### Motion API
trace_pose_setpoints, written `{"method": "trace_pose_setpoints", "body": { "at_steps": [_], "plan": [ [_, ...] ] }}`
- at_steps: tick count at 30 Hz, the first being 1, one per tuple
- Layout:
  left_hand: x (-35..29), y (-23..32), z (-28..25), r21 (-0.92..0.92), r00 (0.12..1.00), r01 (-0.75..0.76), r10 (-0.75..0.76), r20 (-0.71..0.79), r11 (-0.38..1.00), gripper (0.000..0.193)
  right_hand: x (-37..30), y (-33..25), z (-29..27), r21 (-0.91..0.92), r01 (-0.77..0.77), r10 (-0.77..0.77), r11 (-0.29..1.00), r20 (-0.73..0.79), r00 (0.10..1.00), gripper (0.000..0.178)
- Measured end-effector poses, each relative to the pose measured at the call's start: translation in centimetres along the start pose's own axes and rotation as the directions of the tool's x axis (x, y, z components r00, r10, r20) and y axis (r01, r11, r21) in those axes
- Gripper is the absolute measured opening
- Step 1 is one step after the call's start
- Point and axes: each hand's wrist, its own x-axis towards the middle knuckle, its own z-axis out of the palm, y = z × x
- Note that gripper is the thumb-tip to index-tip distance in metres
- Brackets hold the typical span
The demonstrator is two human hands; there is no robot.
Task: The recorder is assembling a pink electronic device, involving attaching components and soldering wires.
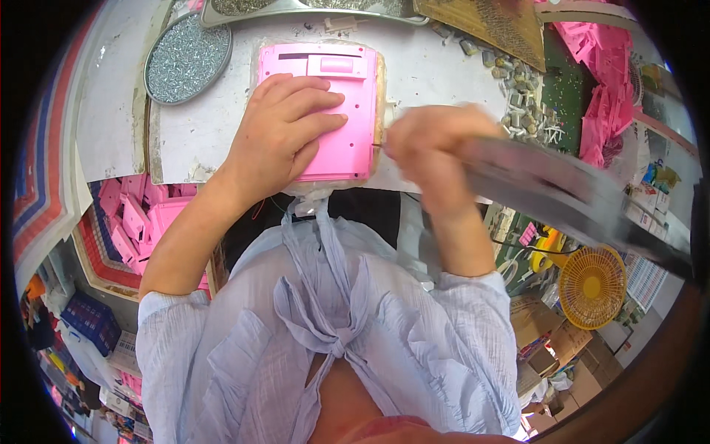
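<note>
A pink plastic casing [347, 159] lies on a padded, plastic-wrapped block [379, 96] near the front edge of the white table. My left hand [285, 129] rests flat on its left half, fingers spread toward the middle. At the casing's right edge my right hand [436, 144] is closed around a long grey-black electric screwdriver [547, 181], smeared by motion. A thin dark tip pokes from the fist to the casing's lower right edge; whether it sits in a hole I cannot tell. A raised pink slider piece [336, 66] is at the casing's far end.
A round dish of silver screws [188, 59] stands at the far left. Along the back sits a metal tray [310, 9] beside a brown board [488, 29]. Small motor-like parts [521, 96] are heaped right. Pink pieces fill a bin [137, 222] at left; a yellow basket [592, 287] is lower right.
</note>
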Motion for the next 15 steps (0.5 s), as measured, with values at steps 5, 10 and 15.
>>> {"method": "trace_pose_setpoints", "body": {
  "at_steps": [5,10,15],
  "plan": [
    [-0.1,-0.4,0.1,-0.069,0.999,0.008,-0.010,-0.037,0.998,0.029,-0.1,-0.3,0.5,0.290,-0.028,0.054,0.957,-0.082,0.995,0.019],
    [3.0,-2.0,-1.4,0.257,0.970,0.094,-0.030,-0.243,0.962,0.037,2.1,-3.2,-0.7,0.374,0.083,-0.073,0.924,-0.041,0.996,0.027],
    [5.0,-3.2,-3.0,0.059,1.000,-0.007,0.008,-0.003,0.998,0.038,4.9,-4.2,-1.2,0.411,0.142,-0.191,0.900,0.081,0.978,0.036]
  ]
}}
